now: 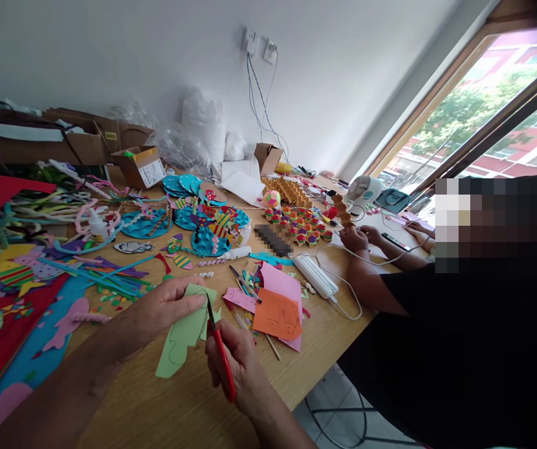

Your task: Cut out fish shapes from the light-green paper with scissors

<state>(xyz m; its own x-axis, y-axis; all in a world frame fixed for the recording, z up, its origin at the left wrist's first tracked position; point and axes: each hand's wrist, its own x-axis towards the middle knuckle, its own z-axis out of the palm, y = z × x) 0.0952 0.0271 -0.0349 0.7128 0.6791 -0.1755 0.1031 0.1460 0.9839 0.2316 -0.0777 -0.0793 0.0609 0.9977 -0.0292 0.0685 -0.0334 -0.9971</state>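
My left hand (pixel 177 307) pinches a piece of light green paper (pixel 180 343) by its upper end. Drawn lines run along the paper, and its edge is partly cut. Red-handled scissors (pixel 221 358) are gripped in my right hand (pixel 242 368), with the dark blades pointing up at the paper's edge beside my left thumb. A green scrap hangs by the blades. Just right of the scissors lie an orange sheet (pixel 275 315) with pencil drawings and a pink sheet (pixel 284 284) under it.
A white power strip (pixel 315 276) with a cable lies to the right. Blue paper plates (pixel 207 240), painted egg-carton pieces (pixel 299 224) and pipe cleaners (pixel 57 196) crowd the table's back. Right of me, a person in black (pixel 459 324) holds a brown carton strip (pixel 343 212).
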